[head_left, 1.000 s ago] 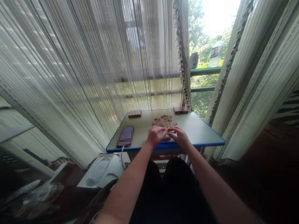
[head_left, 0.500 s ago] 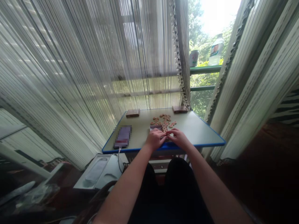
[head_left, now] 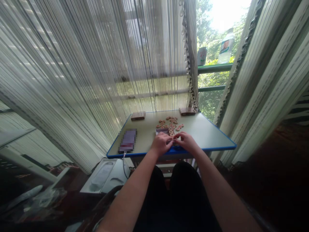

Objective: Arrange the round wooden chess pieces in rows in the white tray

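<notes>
My left hand (head_left: 161, 144) and my right hand (head_left: 185, 142) rest close together near the front edge of a small blue-rimmed table (head_left: 212, 137). Their fingertips meet in a pinch over a small dark tray or box (head_left: 162, 131). What they pinch is too small to make out. Just beyond my hands lies a loose heap of several round wooden discs (head_left: 170, 124). Both forearms reach up from the bottom of the view.
A phone (head_left: 127, 140) with a cable lies at the table's left. Two brown wooden boxes (head_left: 138, 115) (head_left: 187, 111) sit at the far edge. Curtains hang all round. A can (head_left: 202, 56) and a bottle (head_left: 226, 46) stand on the window rail. A white appliance (head_left: 106, 175) sits on the floor to the left.
My hands have drawn slightly nearer to me and closer together, fingertips now touching. The view has shifted a little.
</notes>
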`<act>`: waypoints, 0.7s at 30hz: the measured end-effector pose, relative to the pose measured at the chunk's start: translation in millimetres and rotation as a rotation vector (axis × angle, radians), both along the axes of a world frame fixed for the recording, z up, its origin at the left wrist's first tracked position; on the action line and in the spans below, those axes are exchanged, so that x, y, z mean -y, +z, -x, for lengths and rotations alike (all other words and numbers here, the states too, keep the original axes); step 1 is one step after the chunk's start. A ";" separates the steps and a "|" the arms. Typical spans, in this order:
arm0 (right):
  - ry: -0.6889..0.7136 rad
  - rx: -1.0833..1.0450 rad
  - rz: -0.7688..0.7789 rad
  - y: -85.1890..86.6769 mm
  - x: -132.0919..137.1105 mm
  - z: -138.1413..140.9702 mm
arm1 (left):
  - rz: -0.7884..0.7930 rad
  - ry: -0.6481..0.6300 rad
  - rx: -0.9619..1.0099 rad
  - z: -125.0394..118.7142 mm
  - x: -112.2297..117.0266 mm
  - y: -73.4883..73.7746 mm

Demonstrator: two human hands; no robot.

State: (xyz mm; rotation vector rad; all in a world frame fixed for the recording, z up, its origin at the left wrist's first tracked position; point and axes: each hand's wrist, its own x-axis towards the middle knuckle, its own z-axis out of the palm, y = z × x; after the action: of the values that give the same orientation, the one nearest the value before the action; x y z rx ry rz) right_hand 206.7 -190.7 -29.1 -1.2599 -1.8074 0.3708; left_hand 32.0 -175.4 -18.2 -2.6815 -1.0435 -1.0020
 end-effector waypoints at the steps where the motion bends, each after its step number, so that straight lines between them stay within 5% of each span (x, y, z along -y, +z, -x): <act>1: 0.001 -0.001 0.000 0.1 0.3 -0.1 | 0.008 0.011 0.017 -0.2 0.2 0.5; 21: 0.033 0.001 -0.016 -1.4 -2.8 0.3 | 0.077 0.036 -0.002 1.2 -1.3 0.8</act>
State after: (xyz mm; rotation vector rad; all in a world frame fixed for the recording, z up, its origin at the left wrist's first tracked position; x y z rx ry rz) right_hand 206.3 -187.9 -30.5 -1.2203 -1.8305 0.3732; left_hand 30.9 -174.0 -17.4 -2.7128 -1.1478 -0.9720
